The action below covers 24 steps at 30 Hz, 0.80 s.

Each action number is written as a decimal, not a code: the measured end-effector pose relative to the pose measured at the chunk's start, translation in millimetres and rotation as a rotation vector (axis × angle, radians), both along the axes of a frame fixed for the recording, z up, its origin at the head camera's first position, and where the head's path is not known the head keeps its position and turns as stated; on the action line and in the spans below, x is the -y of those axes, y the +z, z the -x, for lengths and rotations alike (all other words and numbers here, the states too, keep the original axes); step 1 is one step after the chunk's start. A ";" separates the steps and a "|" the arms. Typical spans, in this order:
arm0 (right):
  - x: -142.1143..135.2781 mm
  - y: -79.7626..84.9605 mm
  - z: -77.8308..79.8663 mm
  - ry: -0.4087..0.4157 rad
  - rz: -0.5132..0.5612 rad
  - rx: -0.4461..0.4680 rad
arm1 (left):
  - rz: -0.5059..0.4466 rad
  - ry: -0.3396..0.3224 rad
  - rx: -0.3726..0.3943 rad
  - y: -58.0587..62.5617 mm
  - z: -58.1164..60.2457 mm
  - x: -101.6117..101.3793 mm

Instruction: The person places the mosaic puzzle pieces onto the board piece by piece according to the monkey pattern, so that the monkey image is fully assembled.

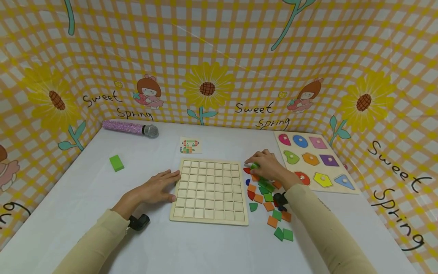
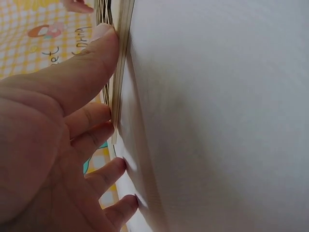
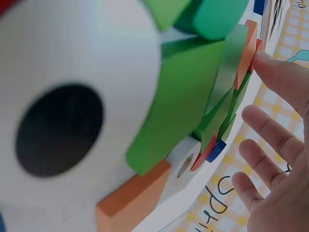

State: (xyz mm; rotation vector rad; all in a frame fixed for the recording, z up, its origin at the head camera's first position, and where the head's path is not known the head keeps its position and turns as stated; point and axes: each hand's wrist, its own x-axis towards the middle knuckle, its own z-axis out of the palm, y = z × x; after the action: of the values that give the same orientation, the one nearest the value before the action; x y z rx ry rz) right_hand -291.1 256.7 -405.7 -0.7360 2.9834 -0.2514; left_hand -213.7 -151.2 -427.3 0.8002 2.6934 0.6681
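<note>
A wooden grid board (image 1: 212, 223) lies flat on the white table, with square recesses across it. My left hand (image 1: 155, 188) rests at its left edge, thumb and fingers spread. In the left wrist view the thumb (image 2: 91, 67) lies against the board's side (image 2: 123, 53). My right hand (image 1: 267, 165) is over the far end of a loose pile of coloured pieces, right of the board. A green piece (image 1: 254, 166) shows beside its fingers. In the right wrist view the fingers (image 3: 263, 121) are spread and the thumb tip is right at a red piece (image 3: 259, 54).
Behind the board lies a small pattern card (image 1: 191, 145). A glittery microphone (image 1: 128, 127) and a green block (image 1: 116, 163) are on the left. At the right lies a shape puzzle board (image 1: 326, 186) with knobbed pieces. Orange pieces (image 1: 272, 222) and green ones spread toward the front.
</note>
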 end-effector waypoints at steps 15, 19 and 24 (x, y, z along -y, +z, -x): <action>8.4 -0.7 -1.3 0.009 0.014 0.035 | -0.006 -0.003 0.000 2.2 -1.5 -0.4; 5.6 -1.5 -2.7 0.021 0.015 0.036 | -0.001 -0.011 -0.002 2.2 -2.2 -0.2; 0.3 -2.8 -3.7 0.021 0.019 0.039 | 0.001 -0.012 -0.002 1.8 -2.3 -0.3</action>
State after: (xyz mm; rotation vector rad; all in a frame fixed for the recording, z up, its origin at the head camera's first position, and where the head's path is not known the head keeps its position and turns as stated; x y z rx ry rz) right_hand -287.4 256.4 -408.4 -0.7540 2.9387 -0.2897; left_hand -211.5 -151.0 -425.5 0.8168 2.6883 0.6632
